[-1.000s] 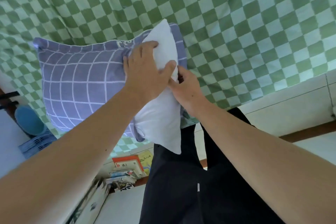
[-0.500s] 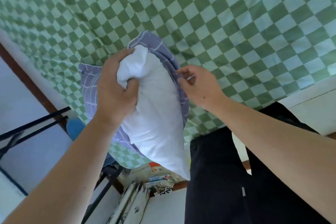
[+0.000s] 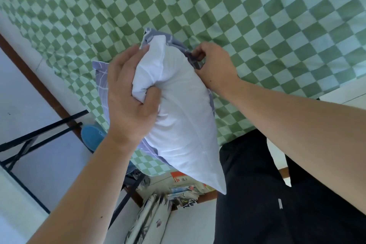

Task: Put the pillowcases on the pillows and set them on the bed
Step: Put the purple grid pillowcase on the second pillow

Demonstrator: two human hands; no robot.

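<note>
Head camera, looking down over both forearms. Left hand (image 3: 128,101) clamped hard on the white pillow (image 3: 184,125), fingers wrapped over the upper end, thumb dug deep into the stuffing, fabric bunched in the fist. Right hand (image 3: 213,65) curled tight too, pinching the blue-grey grid pillowcase (image 3: 103,77) at its edge on the far side of the pillow, knuckles up, fingertips tucked under and out of sight. Pillow held up in the air between the two hands, tilted, top corner up by the fingers, lower corner hanging down toward the black trousers (image 3: 277,194). Pillowcase only partly on: wrapped behind and to the left of the pillow, a strip showing at the top and along the right edge, most of the white still bare. Behind it all, the bed under a green checked sheet (image 3: 257,16), pillow just above its near edge and not lying on it. Lower left, a black metal frame (image 3: 39,134) and something round and blue (image 3: 93,138); down on the floor, a scatter of books and magazines (image 3: 184,188).
</note>
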